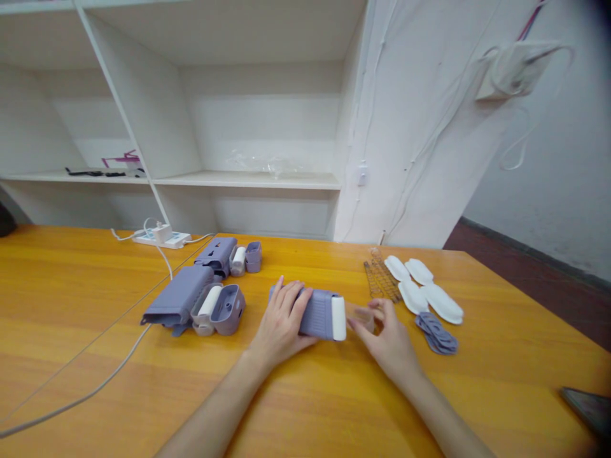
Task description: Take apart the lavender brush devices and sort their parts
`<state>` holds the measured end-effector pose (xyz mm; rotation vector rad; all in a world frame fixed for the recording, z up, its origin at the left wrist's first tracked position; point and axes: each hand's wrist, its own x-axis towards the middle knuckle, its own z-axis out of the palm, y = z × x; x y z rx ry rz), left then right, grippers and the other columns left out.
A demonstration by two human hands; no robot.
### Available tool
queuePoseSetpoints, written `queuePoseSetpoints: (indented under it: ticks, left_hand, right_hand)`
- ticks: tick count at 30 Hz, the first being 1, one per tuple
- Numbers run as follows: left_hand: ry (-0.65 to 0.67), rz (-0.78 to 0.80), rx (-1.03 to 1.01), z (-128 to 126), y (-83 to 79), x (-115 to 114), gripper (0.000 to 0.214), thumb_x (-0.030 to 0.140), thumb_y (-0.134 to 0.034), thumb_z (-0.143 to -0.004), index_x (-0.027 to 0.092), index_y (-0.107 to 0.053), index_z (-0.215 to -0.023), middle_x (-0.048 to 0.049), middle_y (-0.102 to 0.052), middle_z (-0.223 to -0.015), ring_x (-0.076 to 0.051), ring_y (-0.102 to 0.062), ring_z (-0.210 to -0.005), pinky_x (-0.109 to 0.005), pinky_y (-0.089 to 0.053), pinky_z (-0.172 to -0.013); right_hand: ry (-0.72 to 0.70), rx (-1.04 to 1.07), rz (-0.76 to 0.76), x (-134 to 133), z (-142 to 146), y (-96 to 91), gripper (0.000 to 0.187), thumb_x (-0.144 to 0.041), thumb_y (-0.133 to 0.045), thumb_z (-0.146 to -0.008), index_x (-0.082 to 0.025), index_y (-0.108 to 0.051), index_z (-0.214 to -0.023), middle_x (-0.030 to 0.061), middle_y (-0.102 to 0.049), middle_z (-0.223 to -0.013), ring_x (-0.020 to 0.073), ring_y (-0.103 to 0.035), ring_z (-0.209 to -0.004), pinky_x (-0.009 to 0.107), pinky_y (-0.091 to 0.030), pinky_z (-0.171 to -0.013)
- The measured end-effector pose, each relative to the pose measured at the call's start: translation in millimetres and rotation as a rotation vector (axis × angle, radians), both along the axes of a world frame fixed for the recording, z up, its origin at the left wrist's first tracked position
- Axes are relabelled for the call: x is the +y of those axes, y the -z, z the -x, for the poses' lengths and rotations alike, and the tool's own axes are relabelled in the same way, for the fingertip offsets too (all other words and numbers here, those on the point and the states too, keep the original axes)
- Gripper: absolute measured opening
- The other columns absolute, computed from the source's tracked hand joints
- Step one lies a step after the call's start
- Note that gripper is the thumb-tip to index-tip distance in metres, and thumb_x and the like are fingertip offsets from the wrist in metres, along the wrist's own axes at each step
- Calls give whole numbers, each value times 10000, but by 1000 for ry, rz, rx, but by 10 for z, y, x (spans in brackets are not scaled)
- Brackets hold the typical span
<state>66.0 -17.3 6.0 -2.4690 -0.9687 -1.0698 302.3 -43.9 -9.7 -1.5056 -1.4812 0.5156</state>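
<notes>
My left hand (281, 324) lies over a lavender ribbed casing (319, 313) with a white roller end (338, 318), fingers wrapped on its top, holding it on the orange table (95, 356). My right hand (389, 340) sits just right of the roller end, fingertips pinched on a small clear piece (361, 314) that I cannot name. Both hands are close together at the table's middle.
Two more lavender roller units (195, 302) (229, 256) lie to the left, by a white cable and power strip (161, 237). White oval pads (424, 287), a brown mesh stack (382, 280) and lavender flat parts (436, 332) sit right. A dark phone (589, 407) rests at the right edge.
</notes>
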Motion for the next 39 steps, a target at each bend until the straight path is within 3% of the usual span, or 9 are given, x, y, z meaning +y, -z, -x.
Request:
queuePoseSetpoints:
  ticks: [5, 9, 13, 18, 20, 28, 33, 39]
  left_hand:
    - [2, 9, -1, 16, 9, 0, 707, 277, -671, -702, 134, -352, -1316, -186, -485, -1281, -337, -423, -1248, -640, -231, -1093]
    - [-11, 7, 50, 13, 0, 5, 654, 247, -644, -741, 137, -378, -1328, -180, -481, -1292, -330, -401, -1273, -611, -238, -1105]
    - [-44, -15, 109, 4, -13, 4, 629, 206, -604, -771, 166, -391, -1362, -166, -467, -1321, -323, -388, -1287, -593, -239, -1112]
    - [-27, 0, 93, -2, -13, -11, 669, 323, -622, -779, 148, -384, -1379, -171, -477, -1300, -325, -400, -1266, -582, -230, -1118]
    - [-22, 21, 98, -6, -16, -19, 691, 365, -635, -769, 142, -391, -1376, -170, -492, -1277, -325, -419, -1244, -585, -223, -1118]
    - [5, 48, 144, -33, -47, -60, 694, 373, -641, -761, 171, -399, -1380, -155, -523, -1234, -323, -460, -1188, -604, -224, -1100]
    - [28, 88, 161, -34, -66, -78, 725, 334, -669, -731, 179, -399, -1386, -147, -502, -1245, -313, -442, -1196, -534, -285, -1090]
    - [70, 99, 173, -33, -70, -79, 757, 336, -679, -720, 206, -379, -1403, -141, -496, -1239, -321, -437, -1188, -532, -302, -1070]
  right_hand:
    - [-24, -340, -29, -58, 29, -2, 543, -458, -599, -794, -195, -419, -1234, 75, -666, -970, 255, -610, -928, 437, -418, -858]
    - [-25, -475, -243, -95, 23, -17, 394, -409, -561, -842, -206, -503, -1174, 107, -612, -1133, 275, -549, -1070, 447, -388, -904]
    - [-61, -503, -432, -177, 95, -95, 301, -363, -533, -872, -201, -522, -1125, 107, -628, -1071, 262, -562, -1016, 412, -388, -870]
    - [-154, -673, -432, -229, 215, -149, 638, -460, -608, -821, -156, -373, -1331, 149, -595, -1173, 277, -543, -1014, 395, -371, -839]
    - [-142, -757, -431, -221, 224, -167, 668, -504, -616, -805, -140, -395, -1321, 158, -602, -1160, 281, -541, -991, 393, -354, -823]
    - [-88, -942, -368, -230, 250, -282, 593, -561, -611, -775, -118, -538, -1163, 158, -641, -1007, 284, -532, -884, 397, -311, -763]
    - [-168, -914, -395, -210, 229, -340, 486, -522, -636, -754, -152, -581, -1065, 113, -638, -948, 254, -527, -847, 374, -298, -737]
    - [-216, -903, -457, -193, 178, -342, 380, -501, -624, -742, -172, -596, -928, 103, -635, -938, 232, -512, -824, 368, -291, -728]
